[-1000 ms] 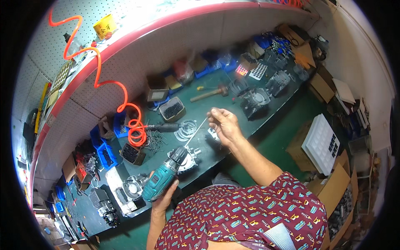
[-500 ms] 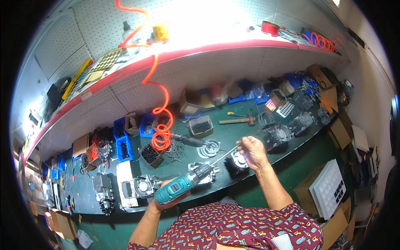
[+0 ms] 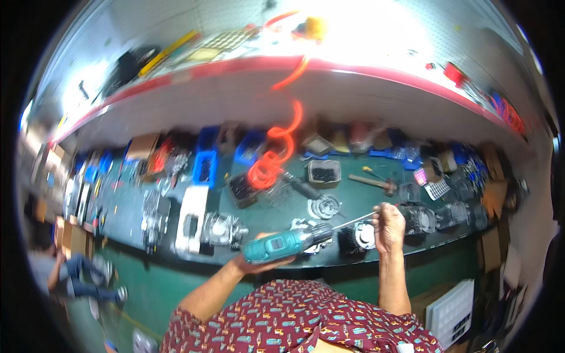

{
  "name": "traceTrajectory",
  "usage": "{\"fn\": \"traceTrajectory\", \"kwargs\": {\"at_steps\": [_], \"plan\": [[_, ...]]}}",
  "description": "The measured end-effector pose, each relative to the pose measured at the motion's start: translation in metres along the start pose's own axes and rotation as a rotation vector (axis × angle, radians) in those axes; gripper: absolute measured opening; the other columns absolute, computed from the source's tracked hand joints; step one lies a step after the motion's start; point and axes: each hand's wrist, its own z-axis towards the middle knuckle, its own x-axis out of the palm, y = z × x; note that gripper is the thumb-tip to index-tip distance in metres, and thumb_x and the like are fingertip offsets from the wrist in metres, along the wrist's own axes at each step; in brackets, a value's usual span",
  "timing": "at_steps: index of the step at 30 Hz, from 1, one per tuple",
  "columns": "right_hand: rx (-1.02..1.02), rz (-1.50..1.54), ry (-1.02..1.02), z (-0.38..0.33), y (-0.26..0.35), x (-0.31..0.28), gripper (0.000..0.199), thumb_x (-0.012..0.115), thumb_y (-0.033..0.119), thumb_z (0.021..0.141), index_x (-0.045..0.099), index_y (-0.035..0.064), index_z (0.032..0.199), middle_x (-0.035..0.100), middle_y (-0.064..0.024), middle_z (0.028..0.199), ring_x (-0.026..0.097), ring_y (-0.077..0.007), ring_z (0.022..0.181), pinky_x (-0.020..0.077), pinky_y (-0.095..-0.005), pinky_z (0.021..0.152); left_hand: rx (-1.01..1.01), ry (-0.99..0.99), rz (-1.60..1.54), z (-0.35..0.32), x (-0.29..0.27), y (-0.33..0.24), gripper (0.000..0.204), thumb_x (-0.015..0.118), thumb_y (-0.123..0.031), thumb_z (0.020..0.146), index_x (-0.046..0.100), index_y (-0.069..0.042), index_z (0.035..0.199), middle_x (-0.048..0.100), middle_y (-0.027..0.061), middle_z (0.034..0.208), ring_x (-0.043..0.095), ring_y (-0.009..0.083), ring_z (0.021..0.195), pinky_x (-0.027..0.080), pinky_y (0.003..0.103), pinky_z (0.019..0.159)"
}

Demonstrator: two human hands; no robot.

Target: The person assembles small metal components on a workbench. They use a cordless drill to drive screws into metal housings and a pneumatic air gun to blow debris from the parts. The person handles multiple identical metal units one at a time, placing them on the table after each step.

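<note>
A teal cordless drill (image 3: 273, 245) lies sideways in my left hand (image 3: 254, 266), whose fingers are mostly hidden under its body. From the black chuck a long thin metal bit (image 3: 354, 220) points up and to the right. Its far end meets the closed fingers of my right hand (image 3: 388, 228). Beneath the bit, near the bench edge, sits a black and silver machine part (image 3: 359, 236). A metal casting (image 3: 303, 226) shows partly behind the chuck. Beyond it lie several pale rings (image 3: 324, 206).
On the green bench (image 3: 359, 169), bins of screws (image 3: 323, 172), a hammer (image 3: 374, 183) and a white housing (image 3: 192, 220) surround the work. An orange coiled hose (image 3: 268, 170) hangs from the red-edged shelf (image 3: 235, 69). A person (image 3: 76, 273) is seated at far left.
The whole view has swung left and blurred, so bench items appear farther right. A seated person has come into view at left. Both hands keep their hold on the drill and bit.
</note>
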Motion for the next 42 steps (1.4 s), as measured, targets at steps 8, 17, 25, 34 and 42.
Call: {"fn": "traceTrajectory", "kwargs": {"at_steps": [8,17,25,34,42], "plan": [[-0.011,0.185,0.188,-0.002,-0.004,0.001,0.026,0.056,0.019,0.103,0.062,0.0026,0.122,0.069,-0.0096,0.111,0.065,-0.0115,0.085,0.0561,-0.0232,0.072,-0.309,-0.019,-0.399,-0.022,0.009,-0.004,0.027,0.077,-0.005,0.085,0.065,0.001,0.108,0.067,0.0073,0.094,0.061,0.0127,0.083,0.051,0.031,0.076],[0.114,0.246,0.348,0.007,-0.014,0.029,0.025,0.055,0.021,0.104,0.065,0.0036,0.119,0.07,-0.0087,0.11,0.067,-0.0126,0.087,0.0564,-0.0229,0.069,-0.447,-0.14,-0.405,-0.055,0.004,-0.028,0.034,0.078,-0.013,0.087,0.064,0.0,0.115,0.068,0.0044,0.09,0.059,0.0086,0.082,0.05,0.028,0.075],[0.235,0.206,0.365,0.01,-0.046,0.087,0.019,0.06,0.02,0.102,0.063,0.0054,0.112,0.069,-0.0059,0.102,0.065,-0.0109,0.081,0.0543,-0.0221,0.066,-0.636,-0.455,-0.125,-0.093,0.007,-0.067,0.038,0.082,-0.024,0.084,0.067,-0.003,0.111,0.069,0.0037,0.09,0.062,0.0115,0.083,0.052,0.031,0.076],[0.432,0.151,0.544,-0.005,-0.105,0.167,0.017,0.065,0.023,0.099,0.062,0.0065,0.104,0.069,-0.0063,0.095,0.063,-0.0109,0.072,0.0531,-0.0225,0.064,-0.805,-0.558,-0.13,-0.152,-0.004,-0.111,0.021,0.077,-0.022,0.088,0.068,-0.006,0.098,0.062,-0.0014,0.077,0.054,0.0095,0.072,0.048,0.031,0.067],[0.408,0.038,0.719,-0.086,-0.162,0.285,0.019,0.068,0.025,0.097,0.061,0.0077,0.101,0.067,-0.0063,0.092,0.061,-0.0109,0.071,0.0515,-0.0242,0.058,-0.631,-0.725,-0.023,-0.251,-0.057,-0.136,0.033,0.078,-0.016,0.087,0.067,-0.002,0.114,0.071,0.0036,0.093,0.063,0.0121,0.084,0.053,0.03,0.077]]}}
